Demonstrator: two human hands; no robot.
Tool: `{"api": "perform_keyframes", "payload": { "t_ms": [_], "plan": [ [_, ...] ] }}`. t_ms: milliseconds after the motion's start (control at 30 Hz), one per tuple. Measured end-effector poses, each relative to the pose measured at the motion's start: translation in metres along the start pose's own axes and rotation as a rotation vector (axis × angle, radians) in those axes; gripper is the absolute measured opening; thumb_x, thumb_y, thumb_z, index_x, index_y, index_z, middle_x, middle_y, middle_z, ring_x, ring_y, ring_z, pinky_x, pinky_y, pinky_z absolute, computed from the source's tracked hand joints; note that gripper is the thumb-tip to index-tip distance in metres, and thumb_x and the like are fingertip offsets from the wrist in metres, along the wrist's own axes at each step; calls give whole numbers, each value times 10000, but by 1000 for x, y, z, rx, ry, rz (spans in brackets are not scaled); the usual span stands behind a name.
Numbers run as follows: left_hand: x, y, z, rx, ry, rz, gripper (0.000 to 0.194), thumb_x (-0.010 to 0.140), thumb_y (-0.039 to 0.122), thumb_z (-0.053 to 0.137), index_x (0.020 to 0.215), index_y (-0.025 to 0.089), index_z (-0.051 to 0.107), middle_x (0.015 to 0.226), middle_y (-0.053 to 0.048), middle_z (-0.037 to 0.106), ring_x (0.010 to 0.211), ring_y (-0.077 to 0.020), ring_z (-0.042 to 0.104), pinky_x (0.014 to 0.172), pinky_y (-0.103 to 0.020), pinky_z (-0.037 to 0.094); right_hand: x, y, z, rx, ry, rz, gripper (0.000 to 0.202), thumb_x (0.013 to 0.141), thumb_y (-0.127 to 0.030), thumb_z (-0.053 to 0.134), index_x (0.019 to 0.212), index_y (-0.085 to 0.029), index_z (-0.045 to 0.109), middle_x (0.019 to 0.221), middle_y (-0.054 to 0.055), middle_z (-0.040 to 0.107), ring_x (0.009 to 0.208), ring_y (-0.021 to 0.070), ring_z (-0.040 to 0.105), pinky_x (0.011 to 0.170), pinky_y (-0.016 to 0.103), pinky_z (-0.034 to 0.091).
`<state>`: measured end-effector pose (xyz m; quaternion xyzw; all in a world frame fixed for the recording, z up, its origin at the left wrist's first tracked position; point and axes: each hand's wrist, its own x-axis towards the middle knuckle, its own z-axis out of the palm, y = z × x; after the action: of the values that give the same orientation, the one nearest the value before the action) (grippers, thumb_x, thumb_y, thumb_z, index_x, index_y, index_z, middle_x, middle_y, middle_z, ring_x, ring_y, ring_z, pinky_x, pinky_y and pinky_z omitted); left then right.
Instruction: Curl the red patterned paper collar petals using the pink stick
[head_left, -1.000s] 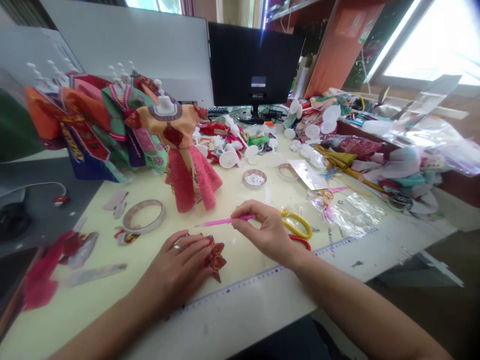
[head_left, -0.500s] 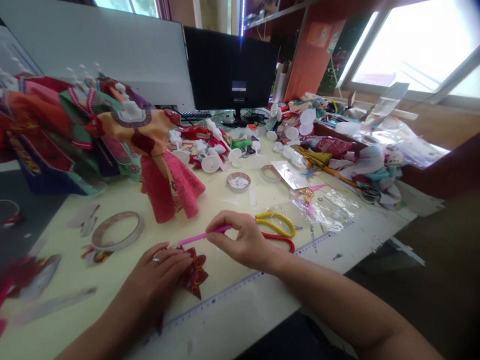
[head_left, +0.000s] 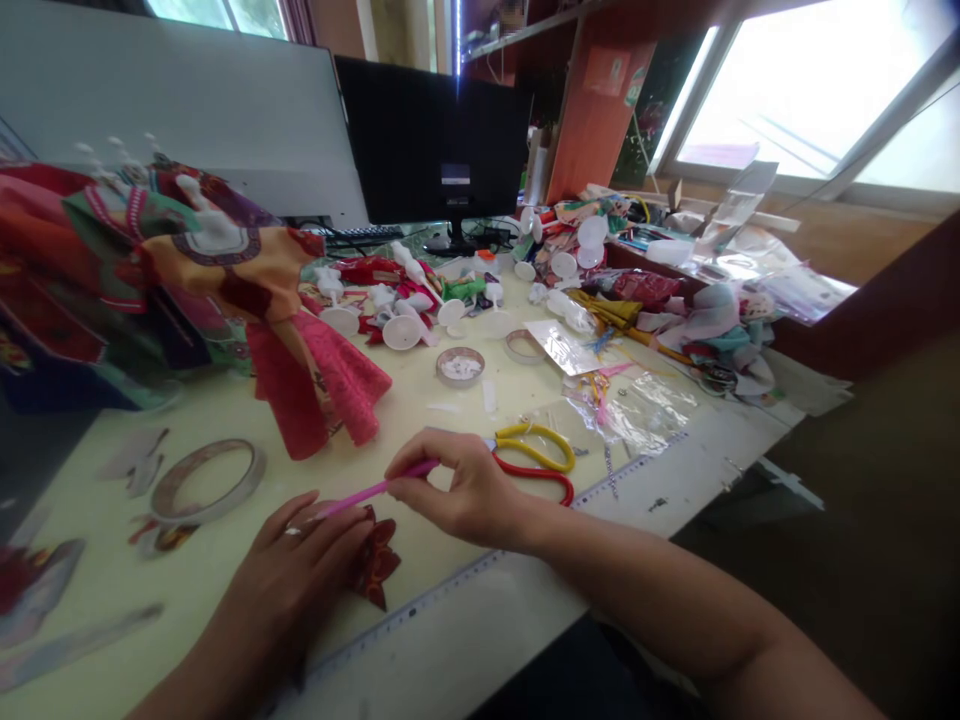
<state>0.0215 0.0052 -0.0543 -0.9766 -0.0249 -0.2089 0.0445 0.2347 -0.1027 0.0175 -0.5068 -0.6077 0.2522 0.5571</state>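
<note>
Between the thumb and fingertips of my right hand (head_left: pixel 457 490) is a slim pink stick-like tool (head_left: pixel 367 494). It slants down to the left, and its pale tip reaches the fingers of my left hand (head_left: pixel 300 560). A ring shows on that hand, whose fingers lie close together over a dark red piece with pointed, petal-like edges (head_left: pixel 381 560). Part of this piece juts out on the right; the rest is hidden beneath the hand. Just behind my right wrist lie scissors with one yellow and one red handle (head_left: pixel 536 450), their blades partly covered.
A doll-size dress with a pink skirt (head_left: pixel 315 385) stands behind my hands, more costumes to its left. Tape rolls (head_left: pixel 206 482), a ring holding white bits (head_left: pixel 460 367), a long ruler (head_left: pixel 442 590) and clear bags (head_left: pixel 645 405) lie around. A black monitor (head_left: pixel 435 140) stands at the back.
The pink tool and my right hand have shifted left, so the tool's tip now lies over the left fingers. The whole view has also turned slightly to the right.
</note>
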Motion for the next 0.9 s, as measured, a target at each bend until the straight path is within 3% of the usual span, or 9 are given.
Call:
{"api": "perform_keyframes", "payload": {
  "t_ms": [133, 333, 600, 767, 900],
  "plan": [
    [1, -1, -3, -10, 21, 18, 369, 863, 314, 453, 1212, 204, 501, 1159, -83, 620, 1029, -258, 582, 1018, -480, 278, -1, 0, -1, -11, -19, -1, 68, 766, -244, 595, 778, -180, 613, 765, 11, 633, 707, 108, 593, 664, 242, 494],
    [3, 1, -7, 62, 40, 70, 314, 868, 238, 415, 1152, 180, 535, 1092, -98, 646, 973, -272, 589, 984, -512, 272, -2, 0, -2, -17, -30, -1, 67, 772, -230, 590, 791, -172, 616, 766, 8, 634, 716, 101, 593, 679, 228, 488],
    [3, -5, -9, 103, 14, 171, 372, 865, 251, 426, 1218, 164, 508, 1082, -83, 655, 955, -226, 599, 1035, -438, 222, -2, -4, -2, -11, -13, 7, 62, 766, -226, 596, 780, -170, 619, 760, 6, 635, 708, 100, 590, 668, 223, 488],
    [6, 3, -7, 11, 64, 37, 315, 882, 273, 451, 1178, 203, 533, 1075, -61, 662, 958, -229, 603, 1001, -457, 268, -1, -2, -1, -9, -7, 2, 58, 755, -214, 607, 771, -162, 626, 742, 7, 635, 686, 96, 585, 650, 222, 485],
    [17, 19, -18, -236, 76, -381, 180, 851, 278, 535, 997, 224, 623, 844, -16, 679, 764, -166, 618, 785, -337, 428, 2, 1, -6, 15, 59, 2, 46, 738, -191, 626, 768, -156, 626, 746, 10, 635, 692, 98, 583, 627, 224, 480]
  ]
}}
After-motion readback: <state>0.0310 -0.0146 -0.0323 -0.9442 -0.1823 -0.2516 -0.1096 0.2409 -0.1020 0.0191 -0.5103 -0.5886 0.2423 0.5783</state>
